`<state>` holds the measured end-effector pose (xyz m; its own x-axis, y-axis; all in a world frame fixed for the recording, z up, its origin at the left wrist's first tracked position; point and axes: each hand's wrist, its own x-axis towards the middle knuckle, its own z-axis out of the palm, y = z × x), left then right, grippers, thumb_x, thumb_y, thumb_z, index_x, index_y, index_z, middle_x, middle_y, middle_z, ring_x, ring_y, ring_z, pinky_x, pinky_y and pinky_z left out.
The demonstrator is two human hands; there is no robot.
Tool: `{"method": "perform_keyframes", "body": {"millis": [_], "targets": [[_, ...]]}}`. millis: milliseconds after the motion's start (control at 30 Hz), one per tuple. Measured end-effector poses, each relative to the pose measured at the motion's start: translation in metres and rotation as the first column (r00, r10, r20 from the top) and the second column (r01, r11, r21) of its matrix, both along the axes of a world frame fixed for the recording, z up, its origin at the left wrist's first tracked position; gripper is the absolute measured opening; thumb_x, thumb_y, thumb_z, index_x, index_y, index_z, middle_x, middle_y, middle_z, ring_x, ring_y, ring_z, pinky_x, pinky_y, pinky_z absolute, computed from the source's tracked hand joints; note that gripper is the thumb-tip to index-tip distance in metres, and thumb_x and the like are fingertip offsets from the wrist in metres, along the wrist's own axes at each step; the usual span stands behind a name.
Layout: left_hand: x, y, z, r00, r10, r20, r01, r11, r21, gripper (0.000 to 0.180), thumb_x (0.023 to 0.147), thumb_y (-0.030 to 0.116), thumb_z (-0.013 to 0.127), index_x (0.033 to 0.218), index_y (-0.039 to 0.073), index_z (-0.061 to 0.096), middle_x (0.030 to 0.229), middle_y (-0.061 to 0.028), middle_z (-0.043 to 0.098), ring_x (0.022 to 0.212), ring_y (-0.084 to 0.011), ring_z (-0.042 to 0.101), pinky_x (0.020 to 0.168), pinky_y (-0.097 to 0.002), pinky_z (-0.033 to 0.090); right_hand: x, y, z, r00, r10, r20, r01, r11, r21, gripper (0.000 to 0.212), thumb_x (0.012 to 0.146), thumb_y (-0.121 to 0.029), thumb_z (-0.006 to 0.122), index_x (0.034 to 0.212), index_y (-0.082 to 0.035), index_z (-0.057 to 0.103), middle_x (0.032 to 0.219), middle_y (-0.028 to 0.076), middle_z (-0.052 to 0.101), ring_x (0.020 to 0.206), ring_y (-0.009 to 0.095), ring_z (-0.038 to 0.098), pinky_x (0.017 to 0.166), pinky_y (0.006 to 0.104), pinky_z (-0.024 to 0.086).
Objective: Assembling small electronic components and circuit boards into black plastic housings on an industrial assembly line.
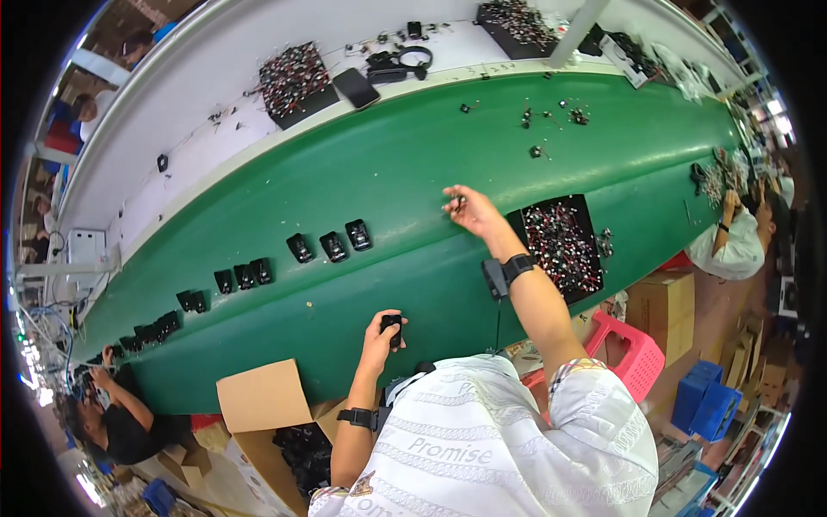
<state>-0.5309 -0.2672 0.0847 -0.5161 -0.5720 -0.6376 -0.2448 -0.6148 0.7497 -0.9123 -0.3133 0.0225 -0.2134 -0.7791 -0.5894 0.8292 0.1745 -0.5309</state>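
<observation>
Near the front edge of the green belt, my left hand is closed around a small black plastic casing, with the thumb lying across it. My right hand reaches out over the middle of the belt. Its fingers are curled on a small dark part, whose details are too small to make out. Beside my right forearm lies a black tray heaped with small parts on red and black wires. To the left, several open black casings stand in a loose row along the belt.
Loose wired parts lie on the far right of the green belt. A phone and more heaped parts occupy the white ledge. An open carton and a pink stool stand nearby. Co-workers sit at both ends.
</observation>
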Motion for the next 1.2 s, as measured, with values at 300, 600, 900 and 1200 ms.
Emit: {"method": "perform_keyframes", "body": {"millis": [300, 600, 900, 1200], "targets": [[0.010, 0.004, -0.002, 0.999, 0.049, -0.013, -0.049, 0.999, 0.018, 0.027, 0.093, 0.007, 0.054, 0.120, 0.007, 0.057, 0.108, -0.0099, 0.070, 0.061, -0.0147, 0.063, 0.051, -0.0268, 0.044, 0.050, 0.004, 0.020, 0.972, 0.149, -0.184, -0.157, 0.987, -0.030, 0.033, 0.101, -0.028, 0.058, 0.128, -0.009, 0.059, 0.096, 0.002, 0.069, 0.082, 0.011, 0.063, 0.068, 0.0248, 0.049], [0.015, 0.001, -0.005, 0.996, 0.089, -0.014, -0.088, 0.995, 0.055, 0.027, 0.094, 0.008, 0.054, 0.120, 0.008, 0.057, 0.108, -0.0103, 0.069, 0.062, -0.0143, 0.062, 0.053, -0.0266, 0.045, 0.051, -0.004, 0.053, 0.998, 0.063, 0.025, -0.061, 0.993, -0.100, 0.043, 0.106, -0.032, 0.043, 0.137, -0.004, 0.052, 0.103, 0.007, 0.068, 0.083, 0.013, 0.064, 0.072, 0.0292, 0.055], [-0.004, -0.002, -0.005, 0.999, 0.011, -0.030, -0.008, 0.997, 0.082, 0.026, 0.095, 0.008, 0.053, 0.121, 0.007, 0.057, 0.108, -0.0107, 0.069, 0.063, -0.0148, 0.063, 0.054, -0.0265, 0.046, 0.009, -0.005, 0.024, 0.965, 0.250, -0.074, -0.261, 0.935, -0.241, 0.034, 0.103, -0.021, 0.051, 0.133, -0.007, 0.057, 0.089, 0.003, 0.064, 0.068, 0.009, 0.054, 0.063, 0.0237, 0.047], [-0.020, 0.004, -0.019, 0.993, -0.076, -0.094, 0.094, 0.976, 0.198, 0.026, 0.095, 0.012, 0.055, 0.120, 0.005, 0.057, 0.108, -0.0108, 0.067, 0.073, -0.0165, 0.065, 0.059, -0.0281, 0.051, -0.146, 0.024, 0.213, 0.828, -0.013, -0.561, -0.068, 0.990, -0.124, 0.040, 0.085, -0.004, 0.047, 0.122, -0.005, 0.061, 0.087, 0.000, 0.061, 0.071, 0.009, 0.054, 0.060, 0.0267, 0.045]]}}
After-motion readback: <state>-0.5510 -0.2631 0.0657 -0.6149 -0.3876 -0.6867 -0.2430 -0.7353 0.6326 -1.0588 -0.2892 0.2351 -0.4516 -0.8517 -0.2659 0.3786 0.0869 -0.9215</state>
